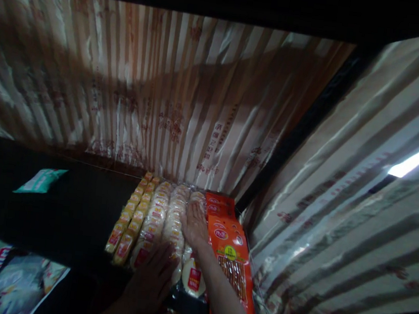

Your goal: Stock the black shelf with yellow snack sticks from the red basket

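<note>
My right hand lies flat, fingers stretched forward, on the rightmost row of round white packaged cakes. Lower down, my left hand rests over the front of the neighbouring rows of wrapped round cakes, its fingers out and dim in shadow. Left of these rows stand two narrow rows of small yellow packets. Along the right side lie orange snack bags, overlapping one another, close by my right forearm. Neither hand is closed around a package.
A green-and-white packet lies on the dark shelf at left. Pleated printed sheeting hangs behind, with more sheeting at right. A dark bar marks the corner. Colourful packages sit lower left.
</note>
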### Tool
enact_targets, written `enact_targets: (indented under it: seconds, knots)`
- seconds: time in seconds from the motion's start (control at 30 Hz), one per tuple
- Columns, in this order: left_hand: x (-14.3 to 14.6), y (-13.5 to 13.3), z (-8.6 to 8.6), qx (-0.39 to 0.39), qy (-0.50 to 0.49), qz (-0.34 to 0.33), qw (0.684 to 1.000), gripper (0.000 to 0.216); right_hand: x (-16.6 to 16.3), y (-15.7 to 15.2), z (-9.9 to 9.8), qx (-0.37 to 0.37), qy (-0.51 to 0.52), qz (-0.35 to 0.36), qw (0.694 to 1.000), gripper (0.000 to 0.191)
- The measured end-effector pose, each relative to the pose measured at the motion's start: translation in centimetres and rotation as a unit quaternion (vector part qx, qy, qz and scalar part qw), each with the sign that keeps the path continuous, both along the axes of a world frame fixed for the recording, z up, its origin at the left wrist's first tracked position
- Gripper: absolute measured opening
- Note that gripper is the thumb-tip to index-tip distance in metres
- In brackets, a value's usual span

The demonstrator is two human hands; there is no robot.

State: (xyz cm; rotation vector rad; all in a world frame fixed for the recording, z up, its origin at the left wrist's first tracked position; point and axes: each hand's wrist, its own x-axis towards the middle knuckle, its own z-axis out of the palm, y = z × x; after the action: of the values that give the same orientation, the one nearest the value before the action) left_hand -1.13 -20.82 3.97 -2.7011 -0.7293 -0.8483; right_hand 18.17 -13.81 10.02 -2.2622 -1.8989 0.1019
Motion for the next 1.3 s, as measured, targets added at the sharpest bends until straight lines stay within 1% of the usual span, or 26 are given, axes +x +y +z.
enact_targets:
  seconds: [0.2,0.4,0.57,0.73,0.83,0.93,1.0,1.1,1.3]
  knots:
    - [-0.1,-0.1,-0.1,-0.003,0.003,-0.003,1.0,0.054,0.6,1.3,0.2,-0.005,-0.008,-0.015,1.0,0.067]
    - [-0.2,0.0,-0.2,-0.012,-0.004,-0.004,1.0,0.053,0.9,2.2,-0.3,-0.021,-0.013,-0.032,0.999,0.065]
    - [-0.2,-0.1,-0.2,-0.018,-0.014,-0.02,1.0,0.051,0.6,2.4,0.2,-0.012,-0.028,-0.015,0.999,0.065]
    - [-0.2,-0.1,0.4,-0.017,-0.033,-0.027,0.999,0.05,-0.5,3.7,0.8,-0.02,-0.026,0.025,0.999,0.061]
    - [-0.3,-0.1,0.7,-0.024,-0.009,-0.03,0.999,0.049,-1.0,4.3,0.5,-0.028,-0.025,0.043,0.998,0.059]
    - [-0.4,0.0,0.8,-0.035,0.01,-0.031,0.999,0.05,-1.1,4.6,0.1,-0.035,-0.018,0.04,0.998,0.059]
    - [-0.4,0.0,0.8,-0.041,0.008,-0.034,0.999,0.052,-1.0,4.6,0.0,-0.037,-0.017,0.038,0.998,0.06]
    - [-0.3,0.0,0.5,-0.043,-0.003,-0.03,0.999,0.053,-1.1,4.6,-0.1,-0.02,-0.027,0.045,0.998,0.061]
    - [-0.2,0.1,0.2,-0.043,-0.006,-0.025,0.999,0.051,-1.3,4.7,-1.0,-0.007,-0.026,0.055,0.998,0.061]
